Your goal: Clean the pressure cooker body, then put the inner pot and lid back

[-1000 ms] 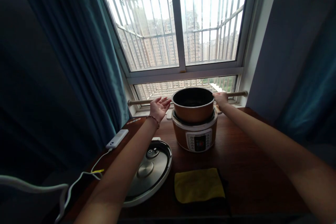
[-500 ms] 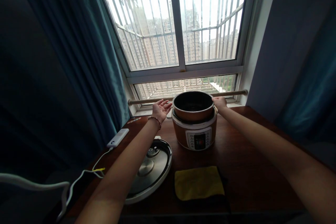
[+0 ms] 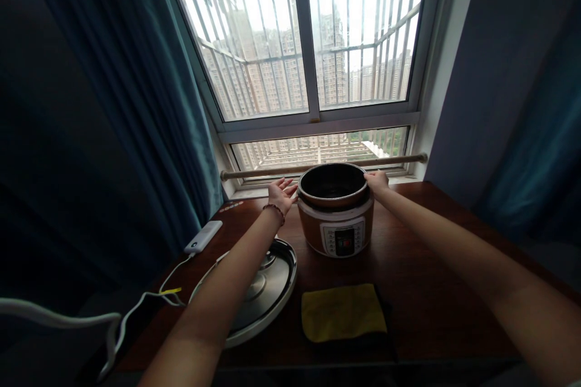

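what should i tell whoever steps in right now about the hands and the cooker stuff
Left hand: open, palm by the left side of the inner pot; contact unclear.
Right hand: fingers on the pot's right rim.
Inner pot: sunk into the cooker base, only its rim and a narrow band showing.
Lid: off, lying on the table front left of the base.
Yellow cloth: flat in front of the base, untouched.
Done: pot looks nearly or fully seated.
Left: lid is not on; both hands at the pot.
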Motion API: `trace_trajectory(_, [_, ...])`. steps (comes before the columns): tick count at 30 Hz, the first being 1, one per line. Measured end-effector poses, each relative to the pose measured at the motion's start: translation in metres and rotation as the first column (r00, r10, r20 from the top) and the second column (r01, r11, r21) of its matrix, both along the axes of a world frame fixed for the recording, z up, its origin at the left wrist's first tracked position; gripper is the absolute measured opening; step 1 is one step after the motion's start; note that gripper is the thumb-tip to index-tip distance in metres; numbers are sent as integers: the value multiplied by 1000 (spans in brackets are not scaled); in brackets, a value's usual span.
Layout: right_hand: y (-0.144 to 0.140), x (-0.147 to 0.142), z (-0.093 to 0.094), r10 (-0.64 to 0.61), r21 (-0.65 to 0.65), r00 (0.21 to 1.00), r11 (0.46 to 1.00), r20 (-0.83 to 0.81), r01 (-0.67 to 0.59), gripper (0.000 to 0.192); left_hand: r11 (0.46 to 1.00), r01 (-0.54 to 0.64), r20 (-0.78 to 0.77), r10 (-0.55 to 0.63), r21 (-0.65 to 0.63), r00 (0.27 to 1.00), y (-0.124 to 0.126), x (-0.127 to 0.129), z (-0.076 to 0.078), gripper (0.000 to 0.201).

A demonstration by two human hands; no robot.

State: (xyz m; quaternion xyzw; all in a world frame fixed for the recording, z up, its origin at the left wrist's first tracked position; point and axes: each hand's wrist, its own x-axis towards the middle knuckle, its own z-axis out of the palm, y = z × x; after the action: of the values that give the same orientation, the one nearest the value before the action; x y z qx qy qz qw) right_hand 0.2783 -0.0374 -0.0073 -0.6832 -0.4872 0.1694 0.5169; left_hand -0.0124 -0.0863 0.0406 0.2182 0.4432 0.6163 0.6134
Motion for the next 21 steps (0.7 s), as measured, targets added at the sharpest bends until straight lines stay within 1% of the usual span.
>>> trace_trajectory(4, [-3, -1, -1, -10, -20, 1000, 1000, -2, 10, 18, 1000, 6, -17, -6, 0, 1000, 0, 0, -3, 27])
trace_trajectory(9, [-5, -2, -1, -11, -41, 1000, 999, 24, 12, 18, 1000, 1, -41, -1, 7, 999, -3, 2, -4, 24])
trace_trajectory(16, [-5, 1, 1, 6, -77, 995, 997, 101, 2, 19, 1000, -15, -55, 16, 21, 998, -4, 4, -6, 21])
trace_trajectory(21, [-4, 1, 0, 13, -68, 986, 998, 169, -1, 23, 999, -36, -64, 38, 24, 997, -2, 4, -11, 19])
